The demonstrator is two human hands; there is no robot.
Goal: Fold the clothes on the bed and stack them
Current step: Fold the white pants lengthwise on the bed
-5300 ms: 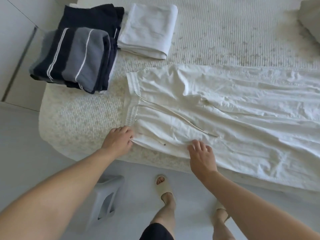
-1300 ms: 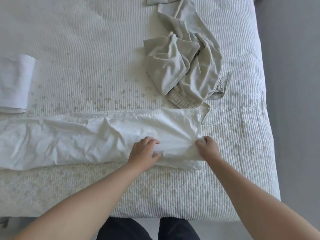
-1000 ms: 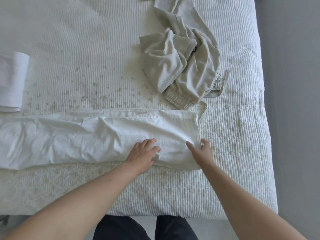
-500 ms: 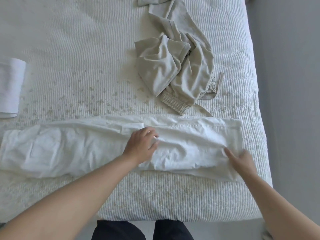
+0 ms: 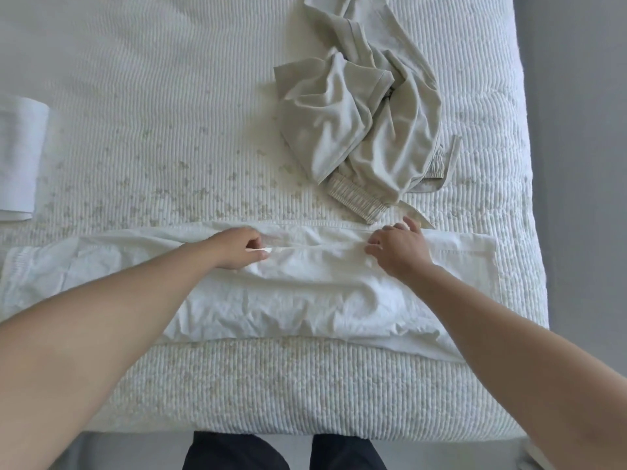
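Grey floor [image 5: 576,130], perhaps carpet, bedside

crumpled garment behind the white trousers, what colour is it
Pale grey-beige, plain, with a ribbed elastic waistband; the crumpled garment shows best in the head view.

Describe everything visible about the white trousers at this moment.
The white trousers look like thin, creased woven cotton, lying flat as a long band across the bed's near edge. An elastic waistband is at the left end, a hemmed cuff at the right. The left hand pinches the cloth near the far edge; the right hand rests there, fingers spread.
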